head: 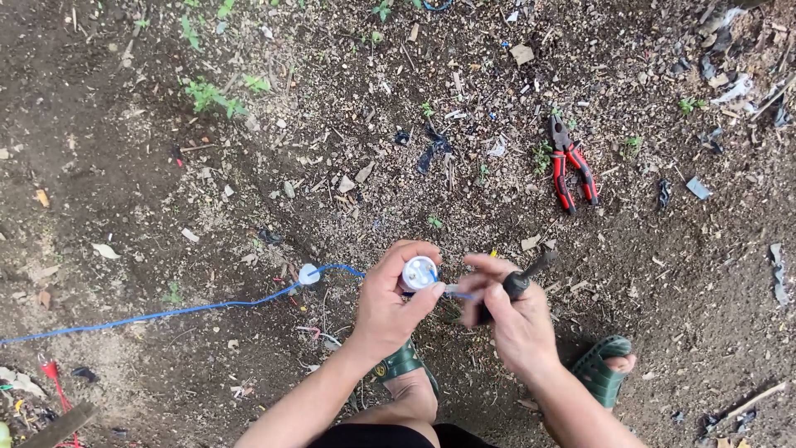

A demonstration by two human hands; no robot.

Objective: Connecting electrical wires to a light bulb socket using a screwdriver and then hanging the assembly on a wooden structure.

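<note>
Left hand [388, 305] gripping white fitting [419, 272] over dirt [124, 207]; blue wire [166, 314] enters hidden behind fingers. Right hand [516, 319] closed on screwdriver [518, 284]; tip obscured at fitting. Pliers [570, 166] well apart.

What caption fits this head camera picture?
Left hand holds a round white fitting; right hand works a black-handled tool above littered soil.

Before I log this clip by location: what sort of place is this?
Probably an outdoor yard or work patch: bare dirt ground strewn with debris, small weeds, and pliers lying on the soil beyond the left hand and right hand.
</note>
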